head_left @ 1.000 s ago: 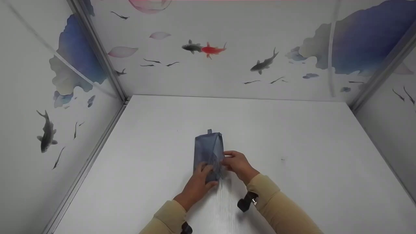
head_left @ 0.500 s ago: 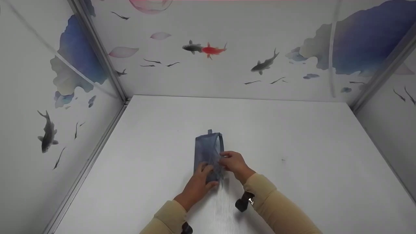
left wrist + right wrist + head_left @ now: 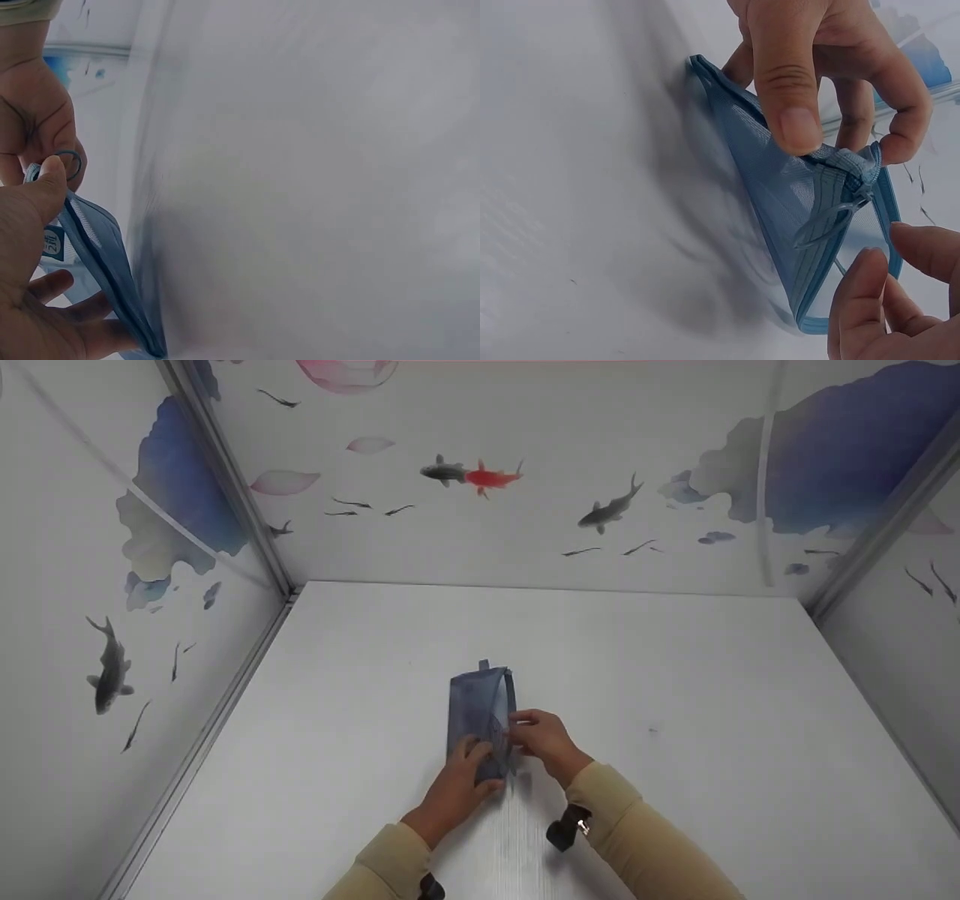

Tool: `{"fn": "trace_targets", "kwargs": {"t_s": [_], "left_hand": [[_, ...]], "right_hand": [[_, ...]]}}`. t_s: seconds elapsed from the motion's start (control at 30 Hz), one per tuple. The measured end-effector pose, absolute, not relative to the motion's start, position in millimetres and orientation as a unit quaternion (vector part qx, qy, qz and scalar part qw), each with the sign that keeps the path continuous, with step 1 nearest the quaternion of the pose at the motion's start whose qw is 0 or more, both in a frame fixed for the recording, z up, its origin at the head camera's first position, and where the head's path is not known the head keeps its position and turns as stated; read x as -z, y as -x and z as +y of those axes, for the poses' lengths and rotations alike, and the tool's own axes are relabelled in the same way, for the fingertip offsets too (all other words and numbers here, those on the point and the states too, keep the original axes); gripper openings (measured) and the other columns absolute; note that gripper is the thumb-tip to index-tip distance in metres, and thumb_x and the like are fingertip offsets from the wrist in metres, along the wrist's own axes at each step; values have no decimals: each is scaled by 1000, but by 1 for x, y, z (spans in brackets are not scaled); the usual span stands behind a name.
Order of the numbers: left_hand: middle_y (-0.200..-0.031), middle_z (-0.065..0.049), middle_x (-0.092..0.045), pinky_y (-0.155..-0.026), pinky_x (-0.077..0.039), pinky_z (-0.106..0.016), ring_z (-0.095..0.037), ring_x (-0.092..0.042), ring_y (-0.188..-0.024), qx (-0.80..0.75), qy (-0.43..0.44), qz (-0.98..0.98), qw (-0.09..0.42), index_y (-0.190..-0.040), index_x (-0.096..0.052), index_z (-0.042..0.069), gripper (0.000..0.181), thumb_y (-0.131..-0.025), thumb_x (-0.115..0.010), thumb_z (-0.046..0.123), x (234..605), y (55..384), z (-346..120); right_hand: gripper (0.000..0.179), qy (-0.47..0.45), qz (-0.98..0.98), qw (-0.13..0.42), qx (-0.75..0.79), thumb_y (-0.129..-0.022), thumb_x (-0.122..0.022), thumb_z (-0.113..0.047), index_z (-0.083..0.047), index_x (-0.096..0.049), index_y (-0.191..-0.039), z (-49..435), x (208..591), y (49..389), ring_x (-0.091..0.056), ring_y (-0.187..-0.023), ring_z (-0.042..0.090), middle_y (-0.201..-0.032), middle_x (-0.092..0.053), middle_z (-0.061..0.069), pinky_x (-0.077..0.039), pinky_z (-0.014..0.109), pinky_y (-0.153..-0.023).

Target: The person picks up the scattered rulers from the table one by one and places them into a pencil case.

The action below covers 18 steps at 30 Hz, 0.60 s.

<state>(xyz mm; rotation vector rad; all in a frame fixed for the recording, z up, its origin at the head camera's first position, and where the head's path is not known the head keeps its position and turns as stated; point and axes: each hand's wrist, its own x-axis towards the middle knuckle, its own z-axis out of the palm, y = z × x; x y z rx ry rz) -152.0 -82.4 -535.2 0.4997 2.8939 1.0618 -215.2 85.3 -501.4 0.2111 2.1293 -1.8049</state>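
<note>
A blue mesh zipper pouch (image 3: 474,701) lies lengthwise on the white tabletop, its right side gaping along the zipper edge. My left hand (image 3: 454,791) holds its near end; in the left wrist view the left thumb (image 3: 52,176) lies on the zipper corner, with fingers behind the mesh. At the right edge is my right hand (image 3: 551,742), and in the right wrist view its thumb and fingers (image 3: 866,274) pinch the rim. A looped zipper pull (image 3: 829,221) dangles from the corner near the left hand. A small label (image 3: 52,242) shows on the pouch.
White walls painted with fish and blue patches surround the white tabletop (image 3: 360,645) on the left, back and right. Metal corner posts (image 3: 225,472) stand at the back. A black wrist camera (image 3: 566,829) hangs beneath the right sleeve (image 3: 622,802).
My right hand has shifted slightly left, then a little back right, at the pouch's edge. The pale gap along that edge has changed shape. The left hand has stayed in place.
</note>
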Motion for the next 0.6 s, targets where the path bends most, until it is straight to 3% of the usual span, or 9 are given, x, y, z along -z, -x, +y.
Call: {"fn": "trace_targets", "kwargs": {"t_s": [0.6], "left_hand": [[-142, -19, -37, -97, -45, -47, -38, -45, -128, -318, -169, 933, 9, -135, -46, 13, 54, -89, -70, 28, 535, 152, -79]], "right_hand": [[40, -85, 737, 143, 655, -88, -64, -4, 6, -56, -125, 116, 502, 215, -62, -98, 28, -107, -66, 16, -52, 37, -83]]}}
